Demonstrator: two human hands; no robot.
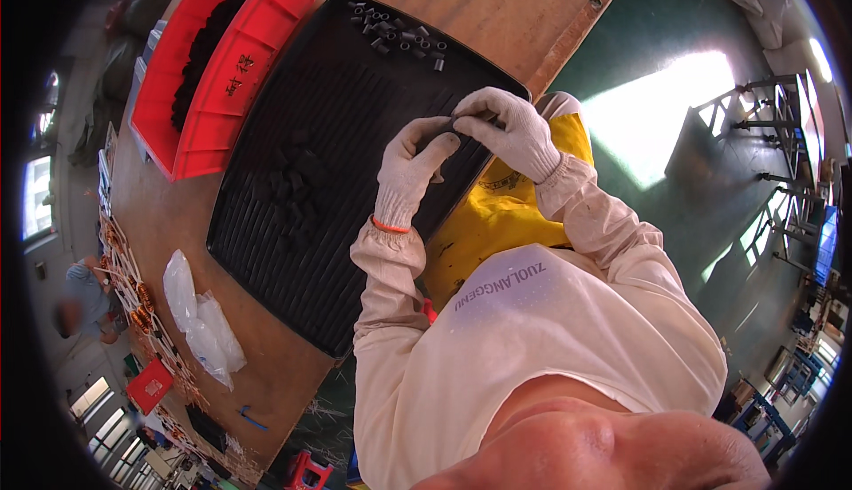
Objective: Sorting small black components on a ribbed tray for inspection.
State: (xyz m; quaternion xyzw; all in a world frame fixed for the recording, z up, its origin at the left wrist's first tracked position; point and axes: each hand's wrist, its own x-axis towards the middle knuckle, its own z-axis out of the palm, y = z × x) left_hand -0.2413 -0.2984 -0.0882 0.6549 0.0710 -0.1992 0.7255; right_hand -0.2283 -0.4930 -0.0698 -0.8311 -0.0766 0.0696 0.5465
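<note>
**Black Part Pinched Between 2 Gloved Hands Over a Ribbed Tray**

Black and small, the part [451, 126] sits between both hands above the right edge of the tray. Its shape is hard to read: only a short dark piece shows, mostly covered by glove fabric, and whether it is a tube like the others cannot be told.

Both hands wear white knitted gloves. On the left hand [410, 170] the fingers curl upward and the thumb presses against the part from below; an orange band rings the wrist. On the right hand [510, 130] the fingertips are drawn together on the part's upper end, from the right. The 2 hands touch each other at the part.

Under them lies a wide black tray [293, 224] with fine parallel ribs, resting tilted on a wooden table [497, 2]. At the tray's far corner a cluster of small dark cylinders [399, 35] lies loose, some upright, some on their sides. Near the tray's middle a heap of dark pieces [297, 166] blends into the ribs.

Left of the tray stands a red plastic bin [235, 73] holding dark material. Clear plastic bags [200, 317] lie crumpled on the table nearer the person, well apart from the hands. A yellow apron [497, 215] shows beneath the pale sleeves.
</note>
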